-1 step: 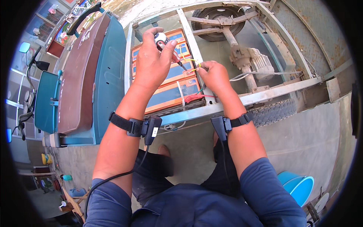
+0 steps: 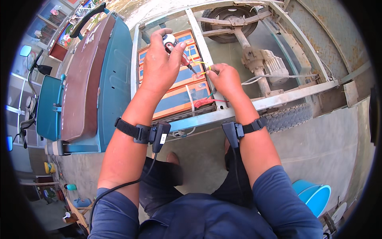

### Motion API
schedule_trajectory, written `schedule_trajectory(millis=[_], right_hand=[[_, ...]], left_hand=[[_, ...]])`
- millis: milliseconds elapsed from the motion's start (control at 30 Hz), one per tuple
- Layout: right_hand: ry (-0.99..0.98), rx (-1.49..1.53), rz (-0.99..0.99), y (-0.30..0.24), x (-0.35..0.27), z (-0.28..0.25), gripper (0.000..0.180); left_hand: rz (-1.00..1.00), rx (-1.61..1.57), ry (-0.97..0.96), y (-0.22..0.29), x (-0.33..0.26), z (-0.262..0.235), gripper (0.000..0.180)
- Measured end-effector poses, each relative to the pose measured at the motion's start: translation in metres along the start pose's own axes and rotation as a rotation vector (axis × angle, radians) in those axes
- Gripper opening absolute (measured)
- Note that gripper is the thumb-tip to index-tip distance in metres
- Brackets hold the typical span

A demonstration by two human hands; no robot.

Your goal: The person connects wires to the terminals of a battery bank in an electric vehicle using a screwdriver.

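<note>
Closed around the handle of a screwdriver [image 2: 186, 61] is my left hand [image 2: 160, 65]. The red-and-white handle slants down to the right, and its metal shaft reaches a terminal on an orange battery with a blue-grey top [image 2: 184, 74]. Just right of the tip, my right hand [image 2: 225, 81] pinches a yellow wire [image 2: 197, 61] between thumb and fingers. That wire loops back over the batteries. Several such batteries sit side by side inside a metal frame [image 2: 205, 44]. Red wiring [image 2: 203, 102] and a white strap [image 2: 190, 96] lie at the near battery.
Left of the batteries stands a teal vehicle body [image 2: 115, 79] with a brown seat [image 2: 81, 79]. To the right, the frame holds an axle with a motor [image 2: 274, 67] and a wheel [image 2: 227, 20]. A blue bucket [image 2: 312, 195] stands at the lower right. Cables hang from both wrist straps.
</note>
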State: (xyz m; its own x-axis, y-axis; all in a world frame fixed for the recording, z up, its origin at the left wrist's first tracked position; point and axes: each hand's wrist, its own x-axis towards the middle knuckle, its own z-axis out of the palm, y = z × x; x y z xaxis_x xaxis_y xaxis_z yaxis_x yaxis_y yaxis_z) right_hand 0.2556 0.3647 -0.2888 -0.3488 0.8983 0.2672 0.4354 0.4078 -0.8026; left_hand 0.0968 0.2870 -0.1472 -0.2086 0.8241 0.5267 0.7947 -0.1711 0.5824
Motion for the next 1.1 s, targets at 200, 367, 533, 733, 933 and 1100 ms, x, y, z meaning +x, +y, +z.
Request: schedule_trajectory(millis=[200, 367, 533, 733, 933, 1100], right_hand=[[0.005, 0.026, 0.021, 0.001, -0.001, 0.001, 0.022], [0.004, 0.019, 0.022, 0.001, -0.001, 0.001, 0.021], [-0.011, -0.004, 0.02, 0.002, 0.001, 0.002, 0.021], [0.006, -0.009, 0.013, 0.008, 0.001, 0.002, 0.022], [-0.015, -0.02, 0.021, 0.004, 0.003, 0.003, 0.022], [-0.029, -0.008, 0.037, 0.001, 0.004, 0.0, 0.022]], left_hand=[[-0.033, 0.013, -0.042, -0.001, 0.0, 0.007, 0.042], [0.044, 0.056, -0.014, 0.0, -0.001, 0.011, 0.036], [0.001, -0.046, -0.091, -0.003, 0.0, 0.008, 0.035], [-0.095, -0.324, -0.41, 0.003, 0.011, -0.007, 0.02], [-0.181, -0.773, -0.629, -0.021, 0.042, -0.003, 0.016], [-0.207, -0.95, -0.648, -0.037, 0.057, 0.006, 0.012]])
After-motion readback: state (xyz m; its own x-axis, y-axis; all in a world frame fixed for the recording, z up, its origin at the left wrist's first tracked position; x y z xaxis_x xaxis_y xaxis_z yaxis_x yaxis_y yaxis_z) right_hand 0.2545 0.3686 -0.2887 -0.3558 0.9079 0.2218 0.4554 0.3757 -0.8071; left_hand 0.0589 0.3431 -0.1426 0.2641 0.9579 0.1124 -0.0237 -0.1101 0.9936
